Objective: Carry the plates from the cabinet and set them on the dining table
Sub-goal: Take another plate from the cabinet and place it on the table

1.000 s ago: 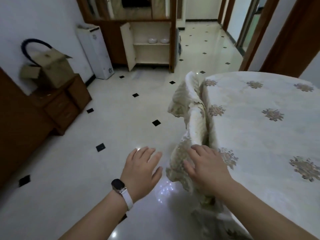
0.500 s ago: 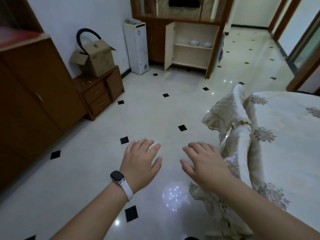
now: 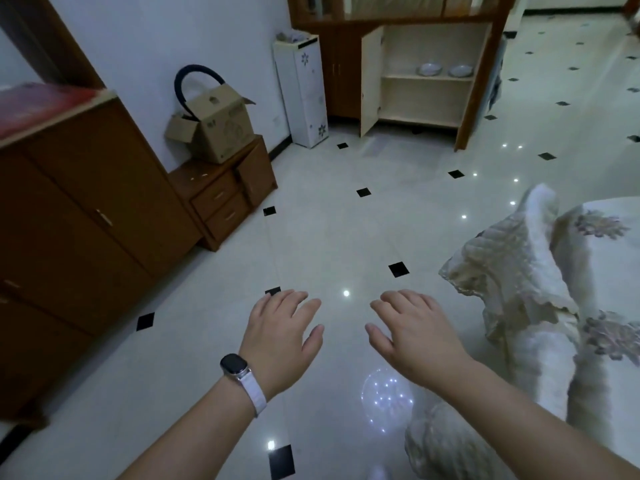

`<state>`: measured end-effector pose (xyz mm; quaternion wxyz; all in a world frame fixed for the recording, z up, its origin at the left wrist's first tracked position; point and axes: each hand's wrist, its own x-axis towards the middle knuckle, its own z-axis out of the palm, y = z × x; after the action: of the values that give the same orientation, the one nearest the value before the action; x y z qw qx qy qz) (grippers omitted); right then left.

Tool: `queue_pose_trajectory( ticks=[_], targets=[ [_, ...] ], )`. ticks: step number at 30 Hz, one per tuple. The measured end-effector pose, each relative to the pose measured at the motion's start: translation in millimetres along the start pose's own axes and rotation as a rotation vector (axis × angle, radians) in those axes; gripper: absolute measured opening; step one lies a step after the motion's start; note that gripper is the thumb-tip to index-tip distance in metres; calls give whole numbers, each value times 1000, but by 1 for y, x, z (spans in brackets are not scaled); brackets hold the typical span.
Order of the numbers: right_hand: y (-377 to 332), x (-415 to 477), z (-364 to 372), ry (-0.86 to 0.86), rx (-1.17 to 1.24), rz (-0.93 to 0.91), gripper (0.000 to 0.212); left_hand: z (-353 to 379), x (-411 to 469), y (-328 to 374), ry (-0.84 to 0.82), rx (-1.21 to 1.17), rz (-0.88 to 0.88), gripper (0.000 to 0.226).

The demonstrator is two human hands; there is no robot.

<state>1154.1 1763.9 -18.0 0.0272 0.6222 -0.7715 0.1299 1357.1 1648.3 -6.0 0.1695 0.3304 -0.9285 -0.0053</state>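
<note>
Two plates [image 3: 445,69] sat on the open cabinet's [image 3: 426,98] upper shelf, well apart from us, so our left hand [image 3: 282,341] and right hand [image 3: 415,337] hung empty, fingers loosely spread, ready for fetching.

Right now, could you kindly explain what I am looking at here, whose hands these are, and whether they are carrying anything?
This is one picture from a wide-angle camera worn on a person's head, looking forward and down. The left hand, with a smartwatch on its wrist, and the right hand are the wearer's own, both open and empty above the tiled floor. At right is the edge of the dining table under a flowered cloth. Across the room an open cabinet holds two plates on its shelf. No plates show on the visible part of the table.
</note>
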Motion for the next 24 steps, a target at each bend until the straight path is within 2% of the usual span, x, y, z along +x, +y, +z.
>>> queue_pose_trajectory(
  ticks=[12,24],
  targets=[
    [56,94,12,66,46,14,45,26,98,-20,-23,16,15,39],
    [56,234,42,11,-48,57,40,86,224,-126,27,-111,97,37]
  ],
)
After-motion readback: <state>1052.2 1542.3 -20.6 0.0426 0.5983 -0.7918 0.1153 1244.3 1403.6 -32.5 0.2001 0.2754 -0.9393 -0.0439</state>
